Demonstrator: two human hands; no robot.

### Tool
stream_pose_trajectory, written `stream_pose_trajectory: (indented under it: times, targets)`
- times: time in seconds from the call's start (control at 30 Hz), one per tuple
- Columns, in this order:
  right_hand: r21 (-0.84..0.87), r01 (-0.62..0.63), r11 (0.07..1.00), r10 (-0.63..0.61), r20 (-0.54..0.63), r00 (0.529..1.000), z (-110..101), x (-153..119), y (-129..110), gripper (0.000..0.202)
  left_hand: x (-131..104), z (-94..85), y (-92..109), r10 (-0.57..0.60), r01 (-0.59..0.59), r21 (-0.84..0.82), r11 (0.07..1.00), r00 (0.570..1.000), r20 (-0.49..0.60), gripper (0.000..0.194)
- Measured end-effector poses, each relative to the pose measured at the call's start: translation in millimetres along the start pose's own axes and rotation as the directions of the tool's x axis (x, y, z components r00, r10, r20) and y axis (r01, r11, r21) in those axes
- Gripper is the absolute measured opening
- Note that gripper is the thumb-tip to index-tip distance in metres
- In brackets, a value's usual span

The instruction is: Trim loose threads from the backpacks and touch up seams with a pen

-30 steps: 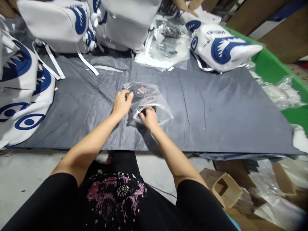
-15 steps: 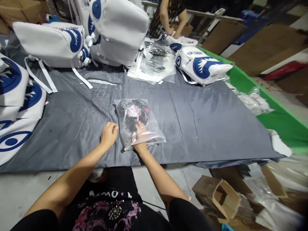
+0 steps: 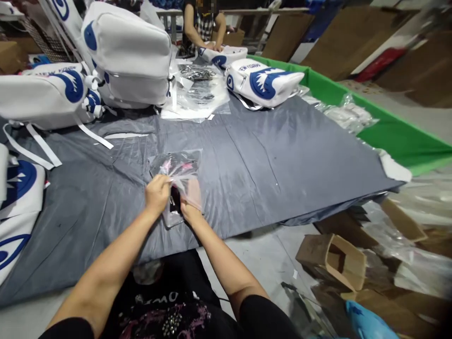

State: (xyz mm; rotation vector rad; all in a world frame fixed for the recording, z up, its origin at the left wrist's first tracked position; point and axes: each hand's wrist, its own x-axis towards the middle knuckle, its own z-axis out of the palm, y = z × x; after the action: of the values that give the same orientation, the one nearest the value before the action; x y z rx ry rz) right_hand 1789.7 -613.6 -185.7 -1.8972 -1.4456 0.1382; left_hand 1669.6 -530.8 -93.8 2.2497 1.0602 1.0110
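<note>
A clear plastic bag (image 3: 176, 162) with a black and pink item (image 3: 175, 197) inside lies on the grey-covered table (image 3: 243, 188), near its front edge. My left hand (image 3: 157, 194) is closed on the bag's upper film at its left side and pulls it into creases. My right hand (image 3: 191, 200) reaches into the bag's open end from the front, its fingers under the clear film beside the black item. What the right fingers grip is hard to make out through the plastic.
White backpacks with blue patches (image 3: 130, 52) stand at the back left; more lie at the left edge. Flat plastic bags (image 3: 197, 94) and another white backpack (image 3: 264, 82) are farther back. A person (image 3: 205, 28) works beyond. Green sheeting (image 3: 399, 136) borders the right; cardboard boxes (image 3: 332, 259) lie below.
My left hand has moved onto the bag and taken hold of its film, lifting and bunching it. My right hand stays inside the bag. The view has turned to the right.
</note>
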Motion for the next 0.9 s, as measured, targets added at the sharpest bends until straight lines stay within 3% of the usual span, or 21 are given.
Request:
stream_pose_trajectory:
  times: [0.07,0.1,0.13,0.2,0.23,0.27,0.3,0.37,0.43,0.5,0.57,0.6,0.63,0.7,0.77,0.8,0.83,0.9]
  targets:
    - [-0.009,0.107,0.994,-0.107,0.028,0.994,-1.5,21.3,-24.7,0.058,-14.0,-34.1,-12.1,-0.134,0.102,-0.137,0.985,0.960,-0.245,0.018]
    - [-0.016,0.162,0.987,-0.161,0.049,0.986,-0.5,32.8,-41.9,0.055,-22.1,-48.0,-17.2,-0.259,0.187,-0.231,0.955,0.903,-0.343,0.015]
    - [-0.009,0.229,0.973,-0.227,0.089,0.970,1.7,43.6,-61.7,0.052,-31.0,-59.2,-22.0,-0.423,0.281,-0.365,0.887,0.813,-0.401,0.013]
    - [0.042,0.357,0.933,-0.359,0.151,0.921,10.3,58.4,-105.3,0.047,-51.2,-73.6,-31.3,-0.721,0.394,-0.647,0.653,0.585,-0.371,0.006]
    - [0.078,0.414,0.907,-0.421,0.174,0.890,16.3,60.7,-126.2,0.045,-62.6,-78.0,-35.9,-0.814,0.410,-0.742,0.530,0.491,-0.311,0.002]
    - [0.117,0.466,0.877,-0.480,0.197,0.855,23.1,59.0,-144.7,0.042,-74.7,-81.1,-40.4,-0.873,0.426,-0.797,0.429,0.424,-0.243,0.005]
    - [0.155,0.516,0.843,-0.539,0.229,0.811,30.4,53.7,-159.3,0.038,-87.3,-83.7,-44.7,-0.904,0.455,-0.815,0.359,0.385,-0.183,0.010]
    - [0.226,0.586,0.778,-0.629,0.294,0.720,45.8,35.8,-174.5,0.032,-112.6,-88.1,-52.6,-0.926,0.538,-0.784,0.309,0.358,-0.120,0.017]
    - [0.274,0.609,0.744,-0.668,0.340,0.662,60.2,15.0,-172.9,0.033,-135.1,-92.3,-59.1,-0.931,0.625,-0.717,0.308,0.355,-0.090,0.020]
    - [0.288,0.600,0.746,-0.665,0.375,0.646,70.9,-2.0,-163.0,0.038,-152.5,-96.1,-63.8,-0.929,0.672,-0.659,0.337,0.350,-0.118,0.024]
    - [0.273,0.580,0.768,-0.637,0.423,0.645,75.9,-12.8,-153.7,0.041,-163.8,-99.6,-65.9,-0.911,0.676,-0.613,0.409,0.339,-0.234,0.039]
    - [0.261,0.573,0.777,-0.623,0.446,0.643,76.1,-16.1,-150.9,0.043,-167.2,-101.5,-66.0,-0.870,0.674,-0.552,0.491,0.353,-0.343,0.053]
    - [0.243,0.568,0.786,-0.609,0.466,0.642,75.1,-18.1,-149.5,0.044,-169.3,-103.6,-65.4,-0.791,0.674,-0.437,0.595,0.395,-0.468,0.068]
    - [0.196,0.569,0.799,-0.581,0.495,0.646,70.9,-19.0,-149.5,0.046,-169.4,-109.2,-63.2,-0.538,0.636,-0.088,0.766,0.561,-0.629,0.081]
    - [0.144,0.569,0.810,-0.552,0.518,0.654,66.7,-15.3,-151.4,0.045,-163.8,-117.1,-61.0,-0.346,0.522,0.178,0.834,0.746,-0.569,0.056]
    - [0.119,0.566,0.816,-0.534,0.531,0.658,65.7,-11.5,-152.5,0.045,-158.9,-121.9,-60.3,-0.305,0.469,0.227,0.853,0.803,-0.513,0.035]
    - [0.095,0.563,0.821,-0.517,0.541,0.663,66.1,-6.5,-153.8,0.045,-152.9,-126.8,-60.2,-0.285,0.434,0.236,0.869,0.831,-0.479,0.020]
    - [0.058,0.542,0.838,-0.484,0.537,0.691,71.2,5.8,-157.0,0.046,-138.8,-136.3,-60.9,-0.267,0.412,0.207,0.887,0.824,-0.499,0.021]
